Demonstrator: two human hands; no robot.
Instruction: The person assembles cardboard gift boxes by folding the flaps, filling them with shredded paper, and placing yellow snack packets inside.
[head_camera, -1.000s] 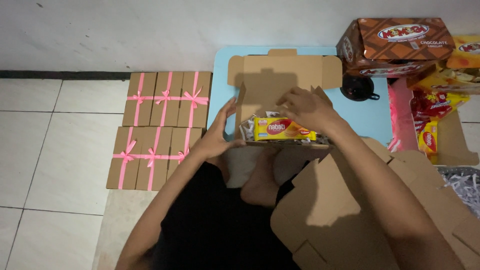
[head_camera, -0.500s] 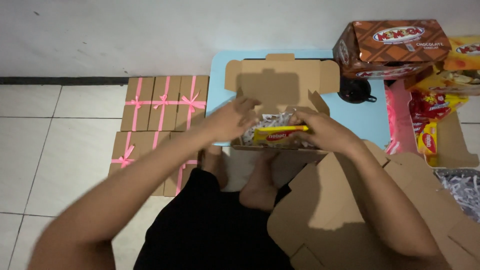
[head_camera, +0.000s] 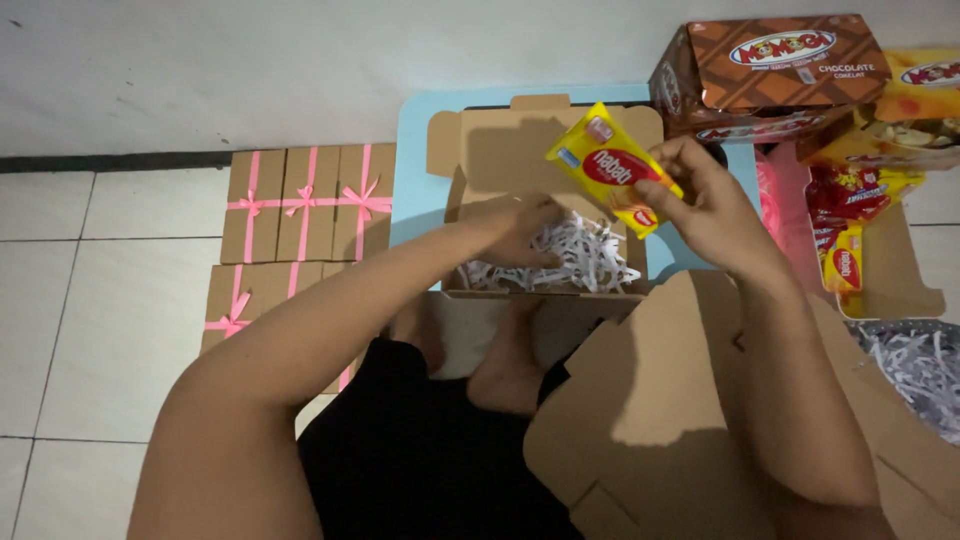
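Note:
An open brown cardboard box (head_camera: 495, 150) sits on a light blue mat (head_camera: 415, 180) in front of me, its bottom filled with shredded white paper (head_camera: 580, 255). My left hand (head_camera: 525, 230) reaches into the box and presses on the shredded paper. Just above the box's right side, my right hand (head_camera: 705, 200) holds up a yellow snack packet with a red oval (head_camera: 605, 165), tilted diagonally.
Several closed brown boxes tied with pink ribbon (head_camera: 300, 205) lie on the tiled floor at left. A brown snack carton (head_camera: 780, 70) and more yellow and red packets (head_camera: 850, 220) stand at right. Flat cardboard blanks (head_camera: 650, 420) rest over my lap; loose shredded paper (head_camera: 920, 370) lies at far right.
My right hand has lifted the yellow packet out of the box and tilted it upward. My left hand has moved from the box's edge down into the shredded paper.

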